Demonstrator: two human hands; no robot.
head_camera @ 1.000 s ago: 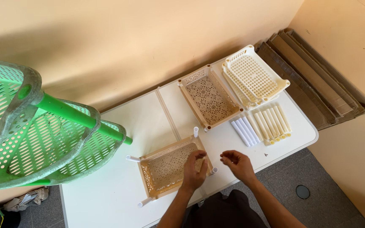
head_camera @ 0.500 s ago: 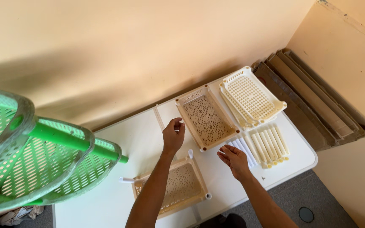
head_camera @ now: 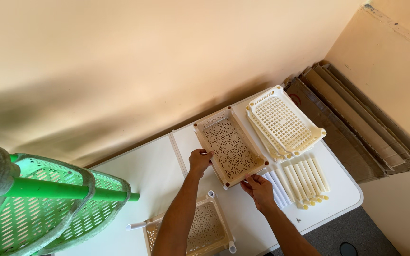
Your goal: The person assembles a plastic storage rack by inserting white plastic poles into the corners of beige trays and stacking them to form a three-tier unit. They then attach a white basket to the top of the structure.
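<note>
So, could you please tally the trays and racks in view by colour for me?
Tan patterned trays: 2, held tray and near tray
Cream grid-tray stack: 1
Green rack: 1
Total: 4

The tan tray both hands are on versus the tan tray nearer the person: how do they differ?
The held tan tray has the left hand and right hand on its rim; the nearer tan tray is untouched, partly behind the left forearm. The nearer tray has white tubes fitted at its corners; the held tray shows only empty corner sockets. Both are rectangular, with a floral pierced floor, on the white table.
</note>
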